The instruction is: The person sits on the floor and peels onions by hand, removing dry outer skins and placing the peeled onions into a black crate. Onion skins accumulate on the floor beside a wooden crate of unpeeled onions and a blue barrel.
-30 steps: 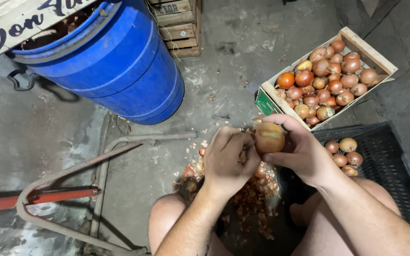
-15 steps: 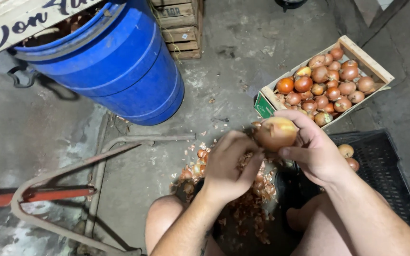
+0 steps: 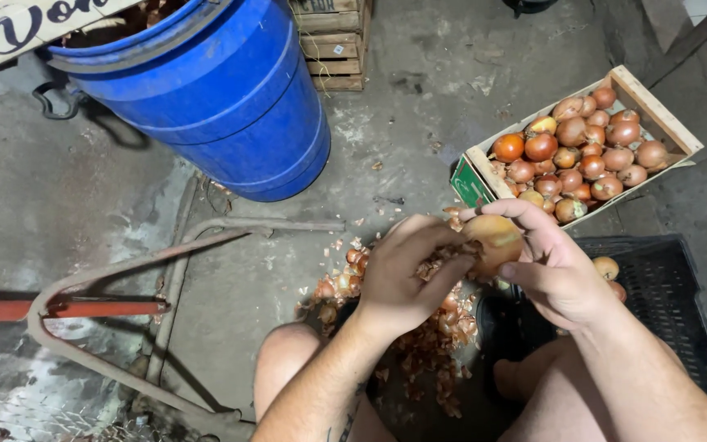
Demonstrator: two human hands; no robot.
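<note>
Both hands have drawn nearer since a second ago: the right hand [image 3: 562, 274] still cups the onion [image 3: 494, 242] above the peel pile [image 3: 419, 336], while the left hand [image 3: 407, 274] has closed on loose papery skin, so peeling looks underway.

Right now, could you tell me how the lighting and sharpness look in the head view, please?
Head view: light is even and rather dim, with soft shadows under the blue barrel and the red-handled metal frame; the onion and both hands, left hand and right hand, are sharp; no strong glare; the wooden crate leans outward near the edge, hinting at wide-angle distortion.
</note>
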